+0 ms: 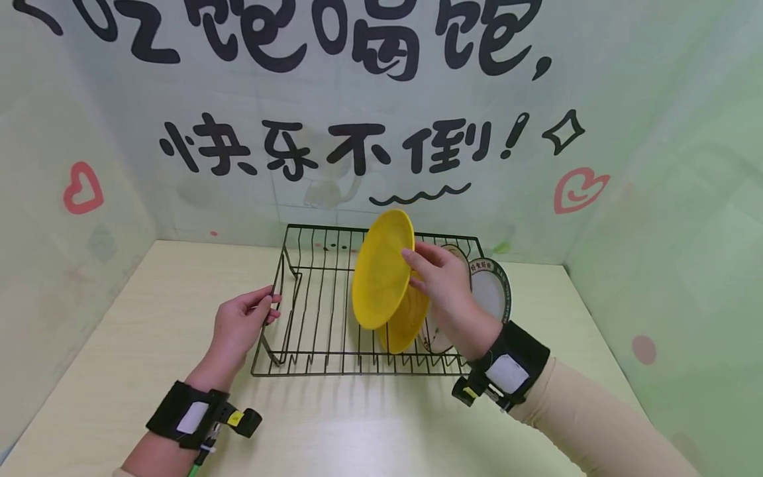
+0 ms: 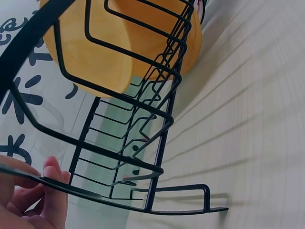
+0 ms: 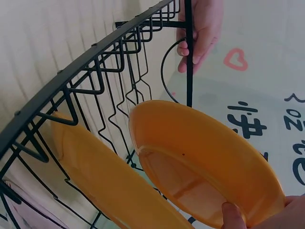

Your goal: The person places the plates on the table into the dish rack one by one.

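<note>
A black wire dish rack [image 1: 322, 354] stands on the table against the back wall. My left hand [image 1: 243, 324] grips its left side wire between thumb and fingers, as the left wrist view also shows. With my right hand [image 1: 444, 285] I pinch the right edge of a yellow plate [image 1: 381, 271], which stands tilted above the rack's middle. Behind it, a second yellow plate [image 1: 406, 321] sits upright in the slots. In the right wrist view a gap shows between the held plate [image 3: 200, 157] and the other yellow plate [image 3: 105, 176].
At the rack's right end stands a white plate with a dark green patterned rim [image 1: 508, 291]. Another pale plate [image 1: 438, 338] is partly hidden behind my right hand. The pale wooden table [image 1: 334, 424] is bounded by printed walls at the back and sides.
</note>
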### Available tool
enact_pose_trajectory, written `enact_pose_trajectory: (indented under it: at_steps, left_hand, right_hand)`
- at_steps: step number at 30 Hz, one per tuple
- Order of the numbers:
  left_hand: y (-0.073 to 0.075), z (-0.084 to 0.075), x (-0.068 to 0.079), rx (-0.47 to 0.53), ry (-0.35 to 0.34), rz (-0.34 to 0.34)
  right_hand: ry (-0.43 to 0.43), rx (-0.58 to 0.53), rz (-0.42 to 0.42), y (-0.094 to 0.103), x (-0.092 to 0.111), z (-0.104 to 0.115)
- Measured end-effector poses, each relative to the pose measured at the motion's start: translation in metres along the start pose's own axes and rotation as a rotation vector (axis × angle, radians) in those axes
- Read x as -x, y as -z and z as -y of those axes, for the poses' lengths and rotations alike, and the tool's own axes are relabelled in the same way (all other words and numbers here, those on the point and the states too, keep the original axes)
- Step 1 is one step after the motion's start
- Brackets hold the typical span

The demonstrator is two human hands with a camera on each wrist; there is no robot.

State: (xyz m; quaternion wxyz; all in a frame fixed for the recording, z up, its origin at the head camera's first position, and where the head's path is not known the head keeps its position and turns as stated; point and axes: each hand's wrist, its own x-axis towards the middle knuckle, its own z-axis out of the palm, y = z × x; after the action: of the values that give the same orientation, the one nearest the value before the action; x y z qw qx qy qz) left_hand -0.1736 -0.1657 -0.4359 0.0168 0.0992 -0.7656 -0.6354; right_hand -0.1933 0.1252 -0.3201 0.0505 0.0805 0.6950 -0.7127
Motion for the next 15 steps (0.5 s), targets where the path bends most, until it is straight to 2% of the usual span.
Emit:
enact_pose_trajectory:
  at_steps: [8, 12, 15]
  left_hand:
    - [-0.001, 0.0, 0.0, -0.006, -0.007, -0.003]
    - [-0.001, 0.001, 0.0, 0.001, -0.005, -0.001]
    - [-0.002, 0.001, 0.0, 0.003, -0.005, 0.0]
  right_hand:
    - [0.02, 0.045, -0.01, -0.006, -0.002, 0.0]
    - [0.033, 0.125, 0.007, -0.011, -0.006, 0.0]
    - [0.013, 0.204, -0.003, -0.014, -0.008, -0.003]
